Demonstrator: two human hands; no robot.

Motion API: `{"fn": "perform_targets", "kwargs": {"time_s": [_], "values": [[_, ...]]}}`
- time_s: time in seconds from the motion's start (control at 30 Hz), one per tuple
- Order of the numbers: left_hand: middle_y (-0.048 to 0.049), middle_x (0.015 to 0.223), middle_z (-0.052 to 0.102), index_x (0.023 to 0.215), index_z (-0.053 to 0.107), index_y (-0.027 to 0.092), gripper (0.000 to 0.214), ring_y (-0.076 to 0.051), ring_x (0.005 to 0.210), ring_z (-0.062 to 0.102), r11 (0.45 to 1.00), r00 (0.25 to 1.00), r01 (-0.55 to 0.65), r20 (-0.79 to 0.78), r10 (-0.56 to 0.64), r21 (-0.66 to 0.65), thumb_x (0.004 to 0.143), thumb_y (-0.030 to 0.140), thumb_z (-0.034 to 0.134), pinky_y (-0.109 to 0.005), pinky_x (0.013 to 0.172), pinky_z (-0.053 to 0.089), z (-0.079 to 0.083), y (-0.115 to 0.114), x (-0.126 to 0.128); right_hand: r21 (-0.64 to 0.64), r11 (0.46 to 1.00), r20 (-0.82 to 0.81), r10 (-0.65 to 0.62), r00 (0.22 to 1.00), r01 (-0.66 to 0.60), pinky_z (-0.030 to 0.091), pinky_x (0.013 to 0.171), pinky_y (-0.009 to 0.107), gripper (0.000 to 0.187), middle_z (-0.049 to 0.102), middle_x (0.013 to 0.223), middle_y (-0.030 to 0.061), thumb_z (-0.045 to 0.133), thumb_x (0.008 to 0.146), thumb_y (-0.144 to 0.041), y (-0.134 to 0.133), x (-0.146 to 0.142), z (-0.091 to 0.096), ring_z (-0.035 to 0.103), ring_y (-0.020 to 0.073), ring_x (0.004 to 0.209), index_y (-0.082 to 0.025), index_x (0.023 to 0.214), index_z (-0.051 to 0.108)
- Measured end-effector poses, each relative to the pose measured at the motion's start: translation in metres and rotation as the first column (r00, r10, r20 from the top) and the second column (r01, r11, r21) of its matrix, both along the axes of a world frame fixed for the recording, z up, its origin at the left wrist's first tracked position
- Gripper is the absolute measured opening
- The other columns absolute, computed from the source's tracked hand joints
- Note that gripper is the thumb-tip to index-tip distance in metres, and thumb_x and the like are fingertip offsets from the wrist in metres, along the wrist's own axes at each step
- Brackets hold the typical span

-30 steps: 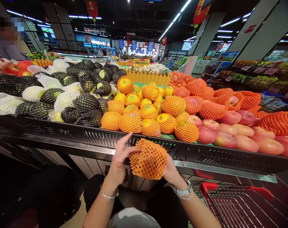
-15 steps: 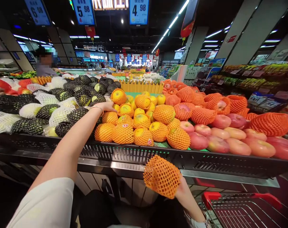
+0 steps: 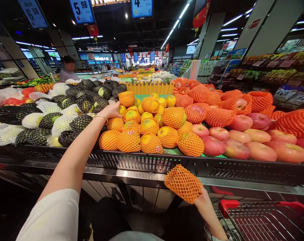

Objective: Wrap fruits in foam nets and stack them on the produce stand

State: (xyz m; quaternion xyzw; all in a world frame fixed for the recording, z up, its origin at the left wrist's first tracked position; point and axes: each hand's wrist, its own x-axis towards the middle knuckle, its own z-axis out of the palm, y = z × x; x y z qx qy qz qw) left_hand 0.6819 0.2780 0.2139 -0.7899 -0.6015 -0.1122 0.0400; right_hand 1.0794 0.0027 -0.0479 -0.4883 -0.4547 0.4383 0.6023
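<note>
My right hand point(image 3: 206, 204) is closed on an empty orange foam net point(image 3: 183, 183), held low in front of the display's black front rim point(image 3: 132, 162). My left arm stretches over the rim, and my left hand point(image 3: 113, 109) lies with fingers stretched out against a bare yellow orange point(image 3: 122, 109) in the pile of oranges point(image 3: 149, 126), most of them in orange nets. A thin bracelet sits on the left wrist.
Fruit in black and white nets point(image 3: 84, 103) fills the left of the display; red apples point(image 3: 242, 149) and orange-netted apples the right. A red-handled shopping cart point(image 3: 267, 221) stands at lower right. A person point(image 3: 68, 69) stands behind the display. Price signs point(image 3: 81, 10) hang overhead.
My left hand let go of the net and reached out over the display to the oranges. My right hand kept the net and shifted it a little right.
</note>
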Motion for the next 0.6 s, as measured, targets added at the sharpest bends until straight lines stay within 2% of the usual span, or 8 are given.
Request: {"fn": "perform_targets", "kwargs": {"time_s": [0.13, 0.23, 0.3, 0.5, 0.57, 0.6], "values": [[-0.0220, 0.126, 0.055, 0.132, 0.046, 0.008, 0.086, -0.038, 0.118, 0.050, 0.983, 0.992, 0.017, -0.123, 0.006, 0.183, 0.061, 0.044, 0.078, -0.045, 0.094, 0.044, 0.022, -0.024, 0.000, -0.001, 0.998, -0.021, -0.057, 0.998, 0.057, 0.059, 0.076, 0.038, 0.037, 0.076, 0.089, 0.0086, 0.080, 0.054, -0.029, 0.003, 0.003, -0.006, 0.071, 0.0263, 0.081, -0.020, 0.089, 0.071], [-0.0168, 0.126, 0.054, 0.132, 0.044, 0.010, 0.079, -0.031, 0.115, 0.048, 0.959, 0.997, 0.024, -0.081, -0.001, 0.283, 0.067, 0.043, 0.076, -0.043, 0.095, 0.043, 0.038, -0.047, -0.005, -0.018, 0.992, -0.073, -0.124, 0.990, 0.123, 0.059, 0.076, 0.038, 0.041, 0.077, 0.089, 0.0076, 0.080, 0.051, -0.026, 0.004, 0.003, -0.015, 0.071, 0.0257, 0.081, -0.020, 0.091, 0.071], [-0.0149, 0.131, 0.051, 0.135, 0.040, 0.010, 0.080, -0.028, 0.118, 0.044, 0.945, 0.999, 0.007, -0.034, 0.004, 0.328, 0.071, 0.045, 0.073, -0.043, 0.099, 0.040, 0.043, -0.059, -0.009, -0.030, 0.988, -0.125, -0.155, 0.980, 0.153, 0.059, 0.077, 0.037, 0.045, 0.077, 0.092, 0.0071, 0.081, 0.050, -0.024, 0.004, 0.000, -0.018, 0.071, 0.0251, 0.084, -0.021, 0.093, 0.070], [-0.0118, 0.133, 0.051, 0.132, 0.044, 0.013, 0.084, -0.030, 0.127, 0.043, 0.890, 0.973, -0.023, 0.213, -0.084, 0.454, 0.067, 0.057, 0.072, -0.047, 0.107, 0.035, 0.032, -0.093, -0.012, -0.031, 0.987, -0.175, -0.158, 0.972, 0.155, 0.060, 0.077, 0.037, 0.053, 0.077, 0.096, 0.0087, 0.086, 0.050, -0.029, 0.001, -0.008, -0.015, 0.072, 0.0261, 0.087, -0.021, 0.099, 0.069], [-0.0101, 0.134, 0.051, 0.133, 0.044, 0.018, 0.083, -0.028, 0.127, 0.046, 0.859, 0.912, -0.077, 0.384, -0.145, 0.506, 0.066, 0.057, 0.074, -0.045, 0.107, 0.037, 0.024, -0.114, -0.008, 0.002, 0.988, -0.149, -0.152, 0.977, 0.154, 0.060, 0.079, 0.039, 0.052, 0.076, 0.099, 0.0091, 0.084, 0.055, -0.033, -0.002, -0.008, -0.012, 0.072, 0.0271, 0.089, -0.022, 0.104, 0.069], [-0.0081, 0.134, 0.052, 0.133, 0.044, 0.022, 0.082, -0.027, 0.126, 0.049, 0.849, 0.838, -0.118, 0.511, -0.193, 0.515, 0.065, 0.056, 0.076, -0.044, 0.106, 0.040, 0.019, -0.128, -0.004, 0.020, 0.988, -0.132, -0.146, 0.980, 0.150, 0.060, 0.080, 0.040, 0.049, 0.076, 0.101, 0.0094, 0.081, 0.060, -0.036, -0.004, -0.009, -0.010, 0.072, 0.0276, 0.091, -0.023, 0.105, 0.069]]}}
